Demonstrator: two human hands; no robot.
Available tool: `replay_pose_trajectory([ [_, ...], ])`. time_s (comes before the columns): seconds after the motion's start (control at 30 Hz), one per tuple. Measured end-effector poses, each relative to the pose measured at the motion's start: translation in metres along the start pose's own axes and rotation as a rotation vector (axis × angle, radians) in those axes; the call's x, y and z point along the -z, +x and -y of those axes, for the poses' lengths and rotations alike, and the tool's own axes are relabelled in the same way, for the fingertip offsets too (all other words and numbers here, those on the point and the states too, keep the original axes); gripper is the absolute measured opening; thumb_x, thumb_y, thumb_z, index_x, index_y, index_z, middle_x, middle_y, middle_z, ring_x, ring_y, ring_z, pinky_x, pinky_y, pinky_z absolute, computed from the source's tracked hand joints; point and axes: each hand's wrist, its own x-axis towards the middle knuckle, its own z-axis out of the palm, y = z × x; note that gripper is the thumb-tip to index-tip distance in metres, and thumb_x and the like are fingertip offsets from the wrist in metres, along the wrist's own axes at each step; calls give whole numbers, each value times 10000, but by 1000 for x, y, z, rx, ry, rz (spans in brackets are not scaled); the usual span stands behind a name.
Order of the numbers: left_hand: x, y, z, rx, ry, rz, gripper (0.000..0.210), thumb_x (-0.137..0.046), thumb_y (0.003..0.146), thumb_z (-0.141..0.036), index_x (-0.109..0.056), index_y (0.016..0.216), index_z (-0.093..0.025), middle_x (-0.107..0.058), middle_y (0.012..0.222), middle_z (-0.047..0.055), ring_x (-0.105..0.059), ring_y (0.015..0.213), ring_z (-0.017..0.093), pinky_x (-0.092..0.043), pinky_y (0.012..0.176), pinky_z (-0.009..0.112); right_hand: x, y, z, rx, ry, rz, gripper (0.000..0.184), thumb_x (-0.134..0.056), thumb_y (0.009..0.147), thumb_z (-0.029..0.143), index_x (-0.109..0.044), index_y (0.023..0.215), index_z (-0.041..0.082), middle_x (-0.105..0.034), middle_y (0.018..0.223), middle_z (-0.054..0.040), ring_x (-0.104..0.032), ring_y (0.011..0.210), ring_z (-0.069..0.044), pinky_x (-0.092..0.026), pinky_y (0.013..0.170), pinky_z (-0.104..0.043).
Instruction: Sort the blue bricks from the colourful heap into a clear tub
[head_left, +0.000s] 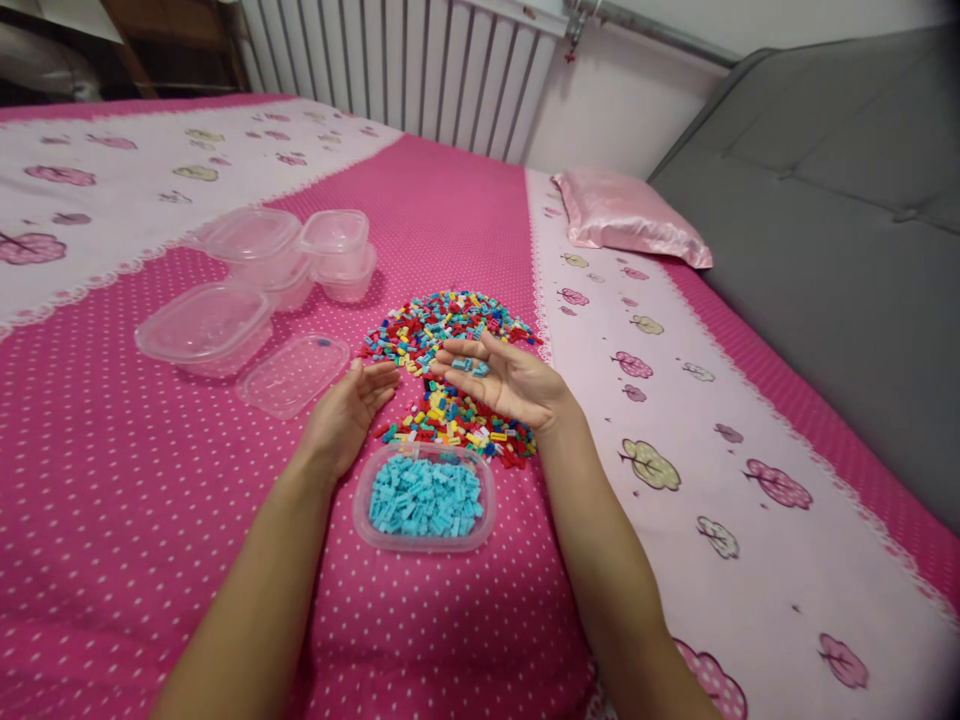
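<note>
Two heaps of small mixed-colour toy building bricks, a far heap (450, 310) and a nearer one (465, 425), lie on the pink dotted bedspread. My right hand (517, 385) is over them from the right, palm turned inward and fingers stretched apart. Several light-blue bricks (470, 367) show among its fingers; whether they rest on the hand or lie behind it I cannot tell. At the heaps' left edge is my left hand (349, 415), fingers extended, nothing visible in it. Between my forearms stands a clear plastic container (424, 545) filled with light-blue bricks (426, 497).
A clear lid (294, 375) lies left of my left hand. Beyond it stand more clear containers: a wide one (202, 325), a stack (255, 235) and a smaller stack (339, 250). A pink pillow (626, 215) lies near the grey headboard (825, 200). Behind is a white radiator (405, 70).
</note>
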Motion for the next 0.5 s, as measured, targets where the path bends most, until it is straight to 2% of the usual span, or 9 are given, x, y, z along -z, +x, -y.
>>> replay_pose_trajectory([
  [0.1,-2,-2,-1,6,-15,-4,368,-485,904,-419,-713,807,-148,-715,906,86,-643,939,186,-439,955,315,-14,-10,-1,5,-100,101,303,-460,955,347,-661,926,123,-698,937,-80,-658,988,-142,-552,858,-231],
  [0.23,-4,-5,-4,31,-14,-3,357,-488,908,-418,-708,818,-151,-709,892,82,-636,946,195,-468,900,310,-29,-23,-9,10,-265,306,289,-549,903,405,-665,986,154,-690,969,-65,-648,977,-136,-521,904,-263],
  [0.37,-6,-7,-6,66,-14,-36,361,-514,895,-446,-709,807,-156,-704,908,85,-627,983,207,-469,896,309,-39,-32,-16,-10,-565,468,336,-593,864,451,-651,1051,178,-680,1001,-61,-626,998,-143,-486,918,-291],
  [0.5,-6,-6,-5,46,-24,-36,374,-531,881,-470,-711,789,-157,-704,901,82,-622,994,207,-449,930,310,-41,-38,-15,94,-812,525,309,-555,896,392,-639,1091,169,-661,1068,-68,-601,1036,-150,-462,917,-285],
])
